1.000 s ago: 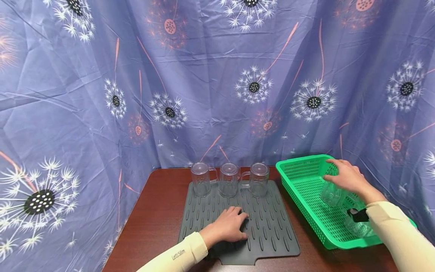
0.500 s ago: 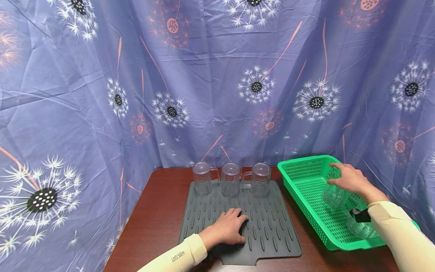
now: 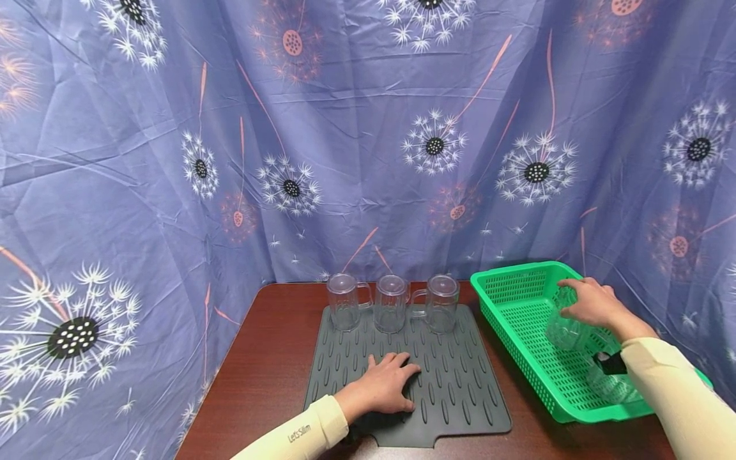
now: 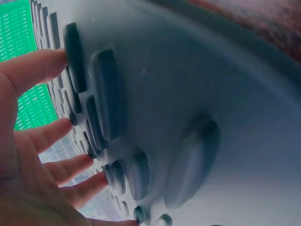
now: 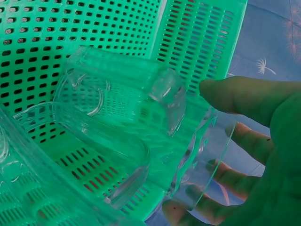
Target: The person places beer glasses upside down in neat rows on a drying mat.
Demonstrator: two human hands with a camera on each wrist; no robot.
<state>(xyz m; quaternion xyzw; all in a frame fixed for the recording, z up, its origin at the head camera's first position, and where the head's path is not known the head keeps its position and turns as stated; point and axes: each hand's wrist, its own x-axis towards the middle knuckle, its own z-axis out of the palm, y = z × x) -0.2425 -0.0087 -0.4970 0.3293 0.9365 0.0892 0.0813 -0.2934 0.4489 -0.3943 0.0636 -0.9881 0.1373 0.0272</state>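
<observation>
In the head view my right hand is in the green basket, thumb and fingers round the upper end of a clear glass mug. Through the glass, the right wrist view shows its fingers curved round the far side, the thumb at the near edge. A second clear mug lies nearer, partly hidden by the right wrist. My left hand rests fingers spread on the dark grey drying mat, fingertips touching its raised ridges. Three upside-down mugs, left, middle and right, line its back edge.
The green basket with slotted walls stands right of the mat on a brown wooden table. Behind and on both sides hangs a blue curtain with dandelion prints. A black strap is round the right wrist.
My right thumb has drawn in closer to the mug in the basket. The left hand stays on the mat. The head view has shifted very slightly.
</observation>
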